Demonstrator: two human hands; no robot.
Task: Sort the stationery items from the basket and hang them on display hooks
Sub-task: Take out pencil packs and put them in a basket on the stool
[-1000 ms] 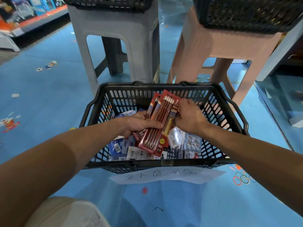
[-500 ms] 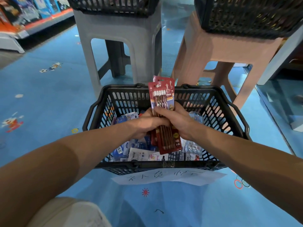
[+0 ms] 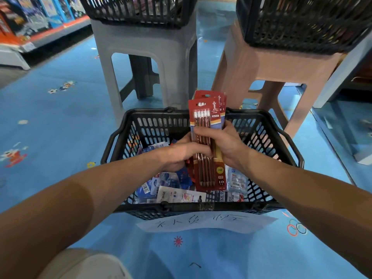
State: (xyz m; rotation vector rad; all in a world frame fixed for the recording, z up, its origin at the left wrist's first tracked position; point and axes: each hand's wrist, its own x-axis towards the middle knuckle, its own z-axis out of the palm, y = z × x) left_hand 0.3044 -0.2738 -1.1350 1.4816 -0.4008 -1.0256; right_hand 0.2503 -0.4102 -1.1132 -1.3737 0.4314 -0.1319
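Blue shop floor (image 3: 60,125), grey stool (image 3: 145,43) and pink stool (image 3: 271,65) at the back, black basket (image 3: 153,125) in front, part full of blue and white packets (image 3: 167,182). Upright over the basket, a stack of red pencil packs (image 3: 206,115) — gripped from both sides, left hand (image 3: 181,154) curled round its lower left edge, right hand (image 3: 227,143) wrapped across the front, fingers closed on it.

A glossy blue floor (image 3: 50,127) is noted throughout, printed with small cartoon motifs at the left of the frame and coloured rings (image 3: 297,229) at the lower right. A grey plastic stool (image 3: 145,49) and a pink plastic stool (image 3: 271,65) are stood side by side at upper centre. Stocked shelving (image 3: 30,21) is recorded at the upper left.
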